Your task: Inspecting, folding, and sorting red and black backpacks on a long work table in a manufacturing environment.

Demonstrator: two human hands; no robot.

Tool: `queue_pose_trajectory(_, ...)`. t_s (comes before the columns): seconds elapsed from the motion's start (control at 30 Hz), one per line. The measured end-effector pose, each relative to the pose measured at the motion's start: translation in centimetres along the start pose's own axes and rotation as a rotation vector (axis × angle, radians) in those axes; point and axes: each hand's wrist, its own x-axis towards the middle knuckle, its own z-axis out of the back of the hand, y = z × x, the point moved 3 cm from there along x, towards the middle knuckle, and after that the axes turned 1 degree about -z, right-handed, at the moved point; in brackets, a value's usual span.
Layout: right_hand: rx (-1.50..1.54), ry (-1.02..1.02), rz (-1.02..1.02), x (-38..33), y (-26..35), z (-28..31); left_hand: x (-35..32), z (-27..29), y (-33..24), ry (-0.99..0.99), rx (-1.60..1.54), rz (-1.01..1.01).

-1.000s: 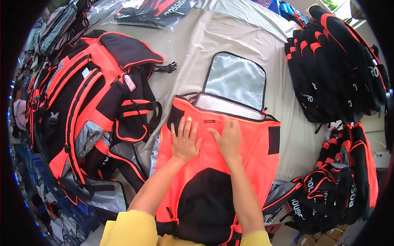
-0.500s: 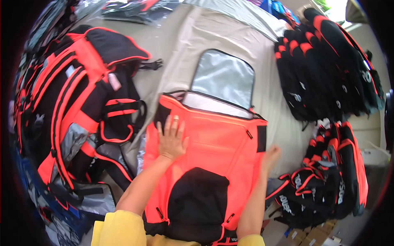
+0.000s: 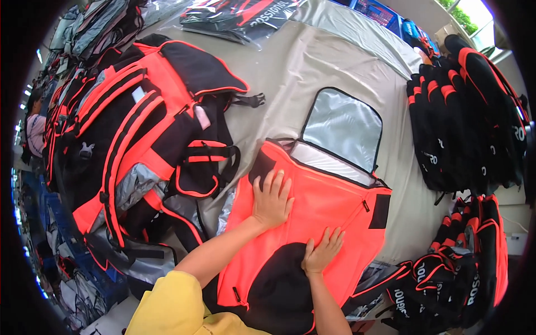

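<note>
A bright coral-orange and black backpack (image 3: 329, 201) lies flat in front of me, its zipped mouth at the far end. The flap (image 3: 346, 129) with a silvery lining is folded back from that mouth. My left hand (image 3: 272, 200) rests flat on the upper left of the orange panel, fingers spread. Lower and to the right, my right hand (image 3: 322, 252) lies on the panel beside the black rounded patch (image 3: 282, 285), fingers extended. Neither hand grips anything. Part of the patch is behind my right wrist.
Black-and-orange backpacks (image 3: 128, 139) are heaped at the left. Upright bags (image 3: 458, 128) stand in a row at the right, above more bags (image 3: 446, 279). A plastic-wrapped bag (image 3: 234, 19) lies at the far side on the beige cloth (image 3: 279, 72). A person (image 3: 36, 131) appears at the far left.
My right hand has moved left from the backpack's right edge onto its front panel and opened out. My left hand stays flat on the panel. The whole view has shifted.
</note>
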Motion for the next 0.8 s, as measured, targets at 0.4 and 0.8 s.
queue_pose_trajectory(0.4, -0.097, -0.056, 0.002, -0.5, -1.3, -1.1, 5.4, 1.5, -13.5, 0.236, -0.43, -0.341)
queue_pose_trajectory(0.8, 0.225, 0.168, -0.138, -2.7, -1.7, -1.3, -7.6, 1.8, -15.5, 0.426, -0.453, -0.494)
